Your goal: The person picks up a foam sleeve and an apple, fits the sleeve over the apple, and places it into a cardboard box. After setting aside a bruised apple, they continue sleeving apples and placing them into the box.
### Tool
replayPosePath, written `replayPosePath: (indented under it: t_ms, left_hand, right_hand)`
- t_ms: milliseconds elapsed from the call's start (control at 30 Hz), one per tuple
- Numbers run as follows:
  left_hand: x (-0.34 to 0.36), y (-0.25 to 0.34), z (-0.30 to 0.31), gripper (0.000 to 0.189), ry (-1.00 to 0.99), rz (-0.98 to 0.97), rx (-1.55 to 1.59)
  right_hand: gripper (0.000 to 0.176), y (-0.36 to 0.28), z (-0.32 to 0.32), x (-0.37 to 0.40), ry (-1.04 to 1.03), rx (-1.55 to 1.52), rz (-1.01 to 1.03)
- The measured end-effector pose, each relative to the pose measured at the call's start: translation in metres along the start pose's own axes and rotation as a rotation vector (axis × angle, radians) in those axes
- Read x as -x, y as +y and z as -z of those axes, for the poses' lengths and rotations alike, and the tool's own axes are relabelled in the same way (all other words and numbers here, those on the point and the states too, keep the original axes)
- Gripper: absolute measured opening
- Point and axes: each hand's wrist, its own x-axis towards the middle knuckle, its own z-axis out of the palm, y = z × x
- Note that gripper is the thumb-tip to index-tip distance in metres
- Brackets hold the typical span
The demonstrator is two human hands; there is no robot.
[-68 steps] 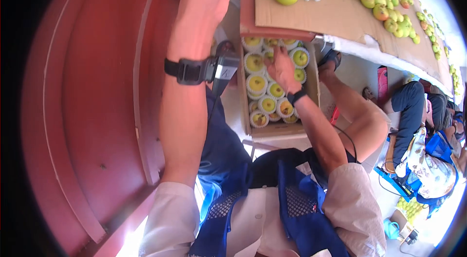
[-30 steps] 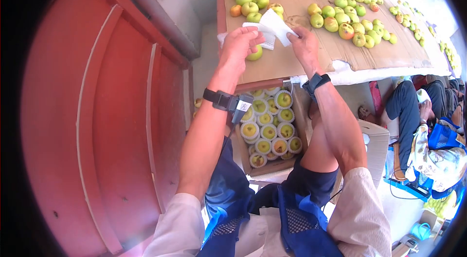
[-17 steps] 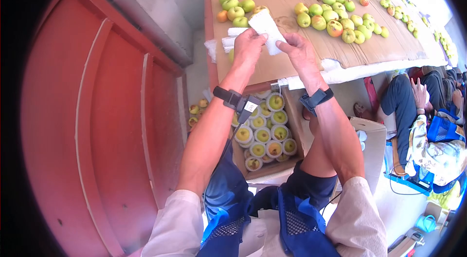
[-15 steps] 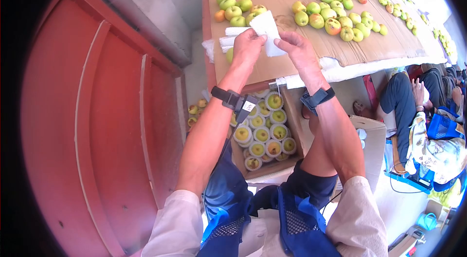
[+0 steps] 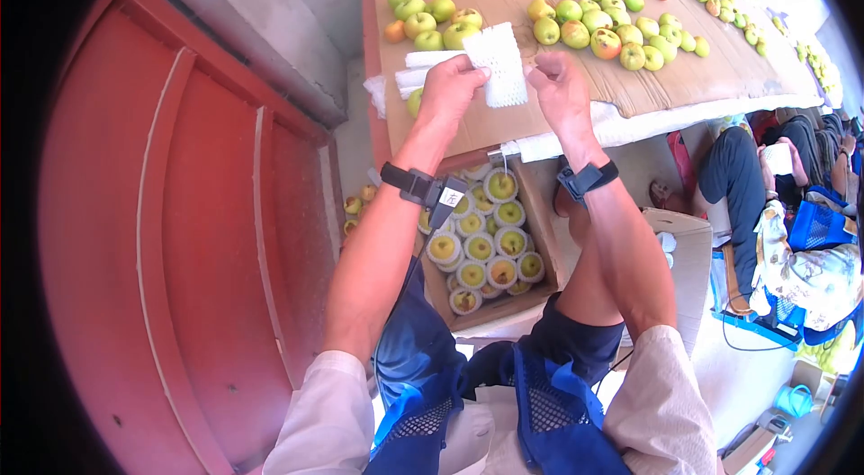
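Observation:
A flat white foam net sleeve point(image 5: 498, 67) hangs upright over the cardboard-covered table point(image 5: 486, 129), pinched at its left edge between thumb and fingers of my left hand point(image 5: 454, 90). Just right of the sleeve is my right hand point(image 5: 560, 88), its thumb and fingertips curled together; whether something small is between them cannot be made out. More white sleeves point(image 5: 416, 77) lie by my left hand. Loose apples point(image 5: 420, 24) sit behind that hand, and a larger group point(image 5: 605, 43) lies to the right. Below, a cardboard box point(image 5: 545, 250) holds sleeved apples point(image 5: 480, 246).
A red door point(image 5: 225, 232) stands at the left. An open carton point(image 5: 684, 225) is beside my right knee. At the right, seated people point(image 5: 733, 178) are near blue baskets point(image 5: 817, 228). A white roll point(image 5: 540, 149) runs along the table's front edge.
My right hand has come off the sleeve and moved slightly right. The sleeve now faces the camera more flatly, held by my left hand alone. The view has shifted a little.

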Motion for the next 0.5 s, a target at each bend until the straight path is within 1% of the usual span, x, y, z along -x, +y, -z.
replayPosePath:
  t_ms: [33, 67, 100, 133, 167, 200, 233, 267, 300, 333, 367, 400, 467, 500]
  left_hand:
    - [0.000, 0.000, -0.003, 0.026, 0.090, -0.082, -0.042]
    - [0.000, 0.000, -0.005, 0.024, 0.180, -0.164, -0.084]
    - [0.001, 0.000, -0.005, 0.024, 0.183, -0.166, -0.082]
    - [0.002, 0.002, -0.006, 0.024, 0.245, -0.197, -0.176]
    - [0.004, 0.003, -0.007, 0.024, 0.306, -0.227, -0.271]
    - [0.006, 0.004, -0.009, 0.024, 0.303, -0.227, -0.269]
    - [0.009, 0.005, -0.011, 0.023, 0.345, -0.260, -0.317]
    - [0.011, 0.006, -0.012, 0.023, 0.388, -0.292, -0.364]
    - [0.014, 0.007, -0.014, 0.023, 0.389, -0.292, -0.363]
    - [0.015, 0.006, -0.014, 0.023, 0.371, -0.342, -0.385]
    - [0.017, 0.005, -0.015, 0.023, 0.353, -0.393, -0.408]
    - [0.018, 0.005, -0.015, 0.023, 0.353, -0.394, -0.407]
    - [0.019, 0.005, -0.016, 0.028, 0.346, -0.649, -0.473]
    - [0.019, 0.004, -0.015, 0.028, 0.347, -0.649, -0.471]
  right_hand:
    - [0.036, -0.007, 0.000, 0.004, 0.098, 0.177, 0.080]
    - [0.036, -0.014, -0.001, 0.005, 0.095, 0.177, 0.085]
    - [0.039, -0.020, -0.001, 0.006, -0.040, 0.009, 0.030]
    - [0.042, -0.026, -0.001, 0.008, -0.173, -0.157, -0.027]
    - [0.042, -0.041, 0.000, 0.015, -0.172, -0.156, -0.027]
    - [0.042, -0.055, 0.002, 0.023, -0.193, -0.233, -0.121]
    - [0.042, -0.067, 0.003, 0.028, -0.215, -0.311, -0.217]
    - [0.042, -0.073, 0.003, 0.030, -0.214, -0.310, -0.217]
    - [0.041, -0.077, 0.003, 0.030, -0.214, -0.373, -0.280]
    - [0.040, -0.078, 0.003, 0.031, -0.214, -0.436, -0.342]
    - [0.040, -0.078, 0.003, 0.031, -0.215, -0.436, -0.342]
    - [0.037, -0.076, 0.003, 0.031, -0.220, -0.443, -0.349]
    - [0.035, -0.074, 0.005, 0.029, -0.226, -0.449, -0.355]
    - [0.032, -0.070, 0.005, 0.026, -0.252, -0.506, -0.374]
